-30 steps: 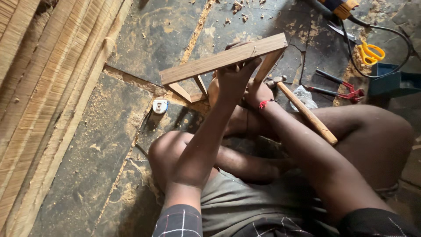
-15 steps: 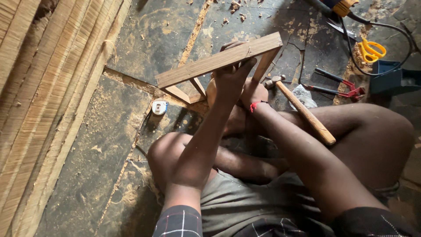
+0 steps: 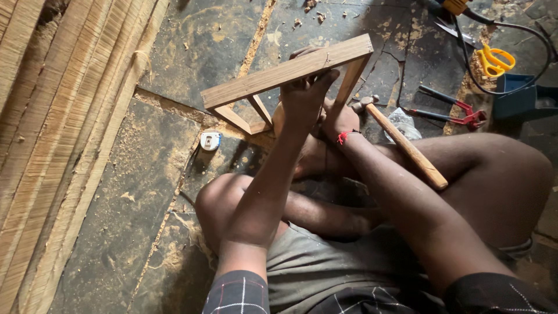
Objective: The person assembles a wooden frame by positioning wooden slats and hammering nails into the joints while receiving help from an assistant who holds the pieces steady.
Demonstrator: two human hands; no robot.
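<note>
left hand (image 3: 305, 96) clasps the wooden frame (image 3: 288, 72); right hand (image 3: 337, 119) grip beneath it unclear.

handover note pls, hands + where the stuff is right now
Left hand: gripping the top rail of the small wooden frame, holding it upright on the floor between the knees.
Right hand: low inside the frame beside the left hand; what it pinches is hidden. Red thread on that wrist.
Hammer: resting across the right thigh, head toward the frame, not gripped.
Tape measure: on the floor left of the frame.
Red pliers and yellow scissors: on the floor at the right.
Done: frame's rails are joined. Left: cannot tell from this view.
</note>
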